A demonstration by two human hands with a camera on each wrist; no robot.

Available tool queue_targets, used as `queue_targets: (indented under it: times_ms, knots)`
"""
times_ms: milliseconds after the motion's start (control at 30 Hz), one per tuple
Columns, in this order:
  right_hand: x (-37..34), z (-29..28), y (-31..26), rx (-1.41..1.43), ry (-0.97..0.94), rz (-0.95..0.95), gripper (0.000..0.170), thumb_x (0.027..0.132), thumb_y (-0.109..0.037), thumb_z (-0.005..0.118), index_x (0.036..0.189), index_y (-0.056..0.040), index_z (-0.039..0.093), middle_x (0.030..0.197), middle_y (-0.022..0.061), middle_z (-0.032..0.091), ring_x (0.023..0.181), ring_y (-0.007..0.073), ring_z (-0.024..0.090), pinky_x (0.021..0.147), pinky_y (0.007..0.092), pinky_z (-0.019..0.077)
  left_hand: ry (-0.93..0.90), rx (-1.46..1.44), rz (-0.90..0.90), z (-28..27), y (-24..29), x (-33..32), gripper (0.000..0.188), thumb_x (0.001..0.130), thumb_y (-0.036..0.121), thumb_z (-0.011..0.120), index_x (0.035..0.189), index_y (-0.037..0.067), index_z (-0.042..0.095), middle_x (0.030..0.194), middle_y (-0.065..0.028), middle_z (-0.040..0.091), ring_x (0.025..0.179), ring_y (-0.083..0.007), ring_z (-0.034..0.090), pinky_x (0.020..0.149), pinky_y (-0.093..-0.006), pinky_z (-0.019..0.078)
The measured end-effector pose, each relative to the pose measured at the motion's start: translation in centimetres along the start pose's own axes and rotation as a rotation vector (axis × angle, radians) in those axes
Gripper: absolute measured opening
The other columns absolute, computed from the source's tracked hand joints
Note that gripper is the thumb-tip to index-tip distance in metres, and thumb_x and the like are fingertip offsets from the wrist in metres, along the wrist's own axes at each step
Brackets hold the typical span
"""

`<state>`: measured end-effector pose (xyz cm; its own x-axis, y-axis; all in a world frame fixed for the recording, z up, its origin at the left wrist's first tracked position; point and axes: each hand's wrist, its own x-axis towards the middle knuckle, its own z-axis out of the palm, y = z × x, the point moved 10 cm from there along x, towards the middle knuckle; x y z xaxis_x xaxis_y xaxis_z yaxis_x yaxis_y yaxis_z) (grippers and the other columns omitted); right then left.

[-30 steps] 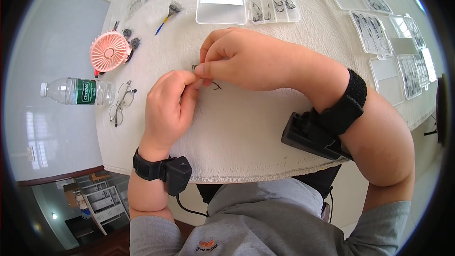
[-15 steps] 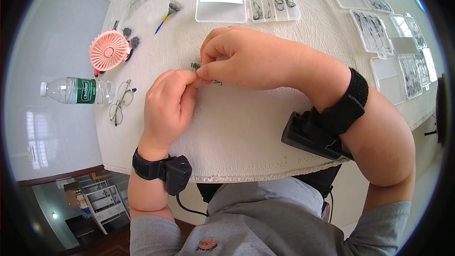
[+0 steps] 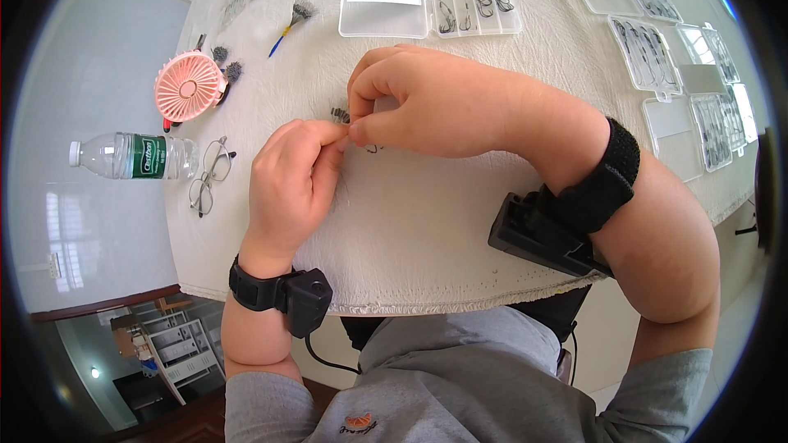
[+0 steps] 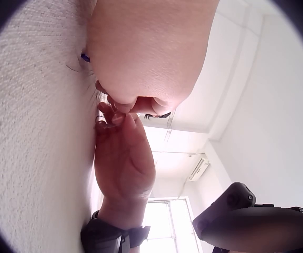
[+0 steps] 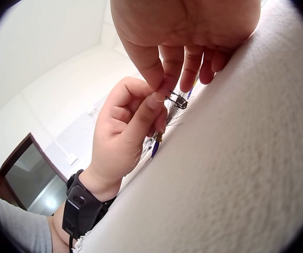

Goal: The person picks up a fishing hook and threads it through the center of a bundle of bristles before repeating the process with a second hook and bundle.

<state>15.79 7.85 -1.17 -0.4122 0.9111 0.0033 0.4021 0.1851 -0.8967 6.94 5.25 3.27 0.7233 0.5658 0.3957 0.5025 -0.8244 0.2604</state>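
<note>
Fingertip to fingertip, the left hand (image 3: 291, 180) and right hand (image 3: 443, 102) meet above the cloth in the head view. In the right wrist view, a small dark wire piece (image 5: 179, 100), seemingly hooks, sticks out where the left hand (image 5: 117, 129) and right hand (image 5: 186, 26) pinch together. Which hand carries more of it is hidden. Beside the fingertips lie small dark pieces (image 3: 338, 115) on the cloth. The left wrist view shows the right hand (image 4: 125, 158) under the left hand (image 4: 146, 52), thumbs and forefingers touching.
An open clear box (image 3: 480, 25) of hooks lies beyond the hands; several similar boxes (image 3: 644, 53) sit at the right. A pink fan (image 3: 189, 89), bottle (image 3: 148, 157), glasses (image 3: 215, 166) and blue-handled bundle (image 3: 289, 26) are at the left.
Both hands stay nearly in place with slight fingertip shifts. The dark hook part showing below the right fingers has changed its angle and shows less; more of the small dark pieces show beside the fingertips.
</note>
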Motion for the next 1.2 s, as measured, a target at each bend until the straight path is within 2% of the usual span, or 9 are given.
queue_targets:
  times_ms: [67, 167, 467, 567, 667, 767, 867, 1133, 1200]
  knots:
    - [-0.03, -0.18, -0.17, -0.009, 0.023, -0.046, 0.026, 0.077, -0.021, 0.059, 0.093, -0.0031, 0.069, 0.092, 0.0183, 0.067, 0.087, 0.03, 0.064, 0.077, 0.0357, 0.0507, -0.001, 0.01, 0.003, -0.02, 0.02, 0.0, 0.0, 0.086, 0.0, 0.055, 0.086, 0.0, 0.055, 0.071, -0.0085, 0.057, 0.061, -0.0189, 0.056, 0.058, -0.0276, 0.0438]
    - [-0.35, -0.07, -0.4, -0.048, 0.004, 0.017, 0.022, 0.081, -0.022, 0.063, 0.085, -0.0006, 0.064, 0.098, 0.0098, 0.059, 0.086, 0.0215, 0.056, 0.076, 0.03, 0.0453, -0.002, 0.036, 0.013, -0.08, 0.13, 0.03, 0.001, 0.085, 0.0, 0.056, 0.086, 0.0, 0.055, 0.07, -0.0088, 0.056, 0.061, -0.0198, 0.055, 0.058, -0.0283, 0.0433]
    - [0.11, 0.16, 0.36, 0.016, 0.006, 0.043, 0.024, 0.084, -0.023, 0.06, 0.08, -0.0006, 0.069, 0.103, 0.0093, 0.058, 0.083, 0.0191, 0.057, 0.075, 0.0278, 0.0451, 0.027, 0.043, 0.023, -0.4, 0.28, 0.04, 0.007, 0.082, -0.006, 0.054, 0.085, 0.0, 0.055, 0.07, -0.0088, 0.056, 0.061, -0.0199, 0.055, 0.057, -0.0284, 0.0433]
    - [0.03, 0.35, 0.25, 0.078, -0.036, 0.041, 0.027, 0.079, -0.028, 0.056, 0.087, -0.0088, 0.073, 0.091, 0.0177, 0.067, 0.086, 0.0307, 0.063, 0.082, 0.0371, 0.0482, 0.032, 0.051, 0.027, -0.4, 0.24, -0.06, 0.01, 0.08, -0.009, 0.053, 0.085, 0.0, 0.055, 0.07, -0.0085, 0.057, 0.061, -0.0196, 0.055, 0.057, -0.0281, 0.0439]
    - [0.17, 0.31, 0.16, 0.064, -0.013, 0.014, 0.025, 0.08, -0.028, 0.054, 0.082, -0.0124, 0.073, 0.088, 0.0163, 0.067, 0.086, 0.0297, 0.063, 0.08, 0.0371, 0.0485, 0.025, 0.046, 0.032, -0.34, 0.25, -0.03, 0.011, 0.08, -0.01, 0.052, 0.085, 0.0, 0.054, 0.071, -0.0081, 0.058, 0.062, -0.019, 0.056, 0.058, -0.0276, 0.0448]
    - [-0.1, 0.45, -0.03, 0.077, -0.051, 0.068, 0.027, 0.086, -0.022, 0.056, 0.077, -0.0008, 0.069, 0.099, 0.0073, 0.057, 0.078, 0.0176, 0.055, 0.072, 0.0276, 0.0446, 0.011, 0.044, 0.019, -0.17, -0.02, -0.15, 0.012, 0.079, -0.01, 0.052, 0.085, 0.0, 0.054, 0.072, -0.0079, 0.06, 0.063, -0.0184, 0.056, 0.059, -0.0272, 0.0453]
    - [0.03, 0.32, 0.09, 0.038, -0.03, 0.025, 0.025, 0.08, -0.029, 0.055, 0.082, -0.0115, 0.073, 0.09, 0.0172, 0.067, 0.087, 0.0307, 0.063, 0.08, 0.0375, 0.0488, 0.006, 0.048, 0.013, -0.14, -0.12, -0.19, 0.012, 0.079, -0.01, 0.052, 0.085, 0.0, 0.054, 0.073, -0.0077, 0.06, 0.063, -0.0181, 0.057, 0.059, -0.0269, 0.0454]
    - [-0.06, 0.2, 0.12, 0.036, -0.021, 0.025, 0.026, 0.079, -0.024, 0.056, 0.09, -0.0062, 0.071, 0.094, 0.0186, 0.067, 0.089, 0.0314, 0.064, 0.08, 0.0373, 0.0494, 0.041, -0.014, -0.035, -0.35, -0.15, 0.0, 0.012, 0.076, -0.005, 0.061, 0.084, 0.003, 0.058, 0.072, -0.0093, 0.058, 0.064, -0.0273, 0.055, 0.059, -0.0335, 0.0449]
    - [-0.1, 0.15, 0.03, 0.028, -0.016, 0.01, 0.026, 0.079, -0.022, 0.056, 0.092, -0.0056, 0.07, 0.095, 0.0184, 0.067, 0.09, 0.0314, 0.063, 0.08, 0.0375, 0.0495, 0.026, 0.008, -0.002, -0.3, 0.09, 0.0, 0.01, 0.079, -0.007, 0.056, 0.085, 0.0, 0.056, 0.072, -0.0089, 0.058, 0.062, -0.0216, 0.056, 0.059, -0.0293, 0.0447]
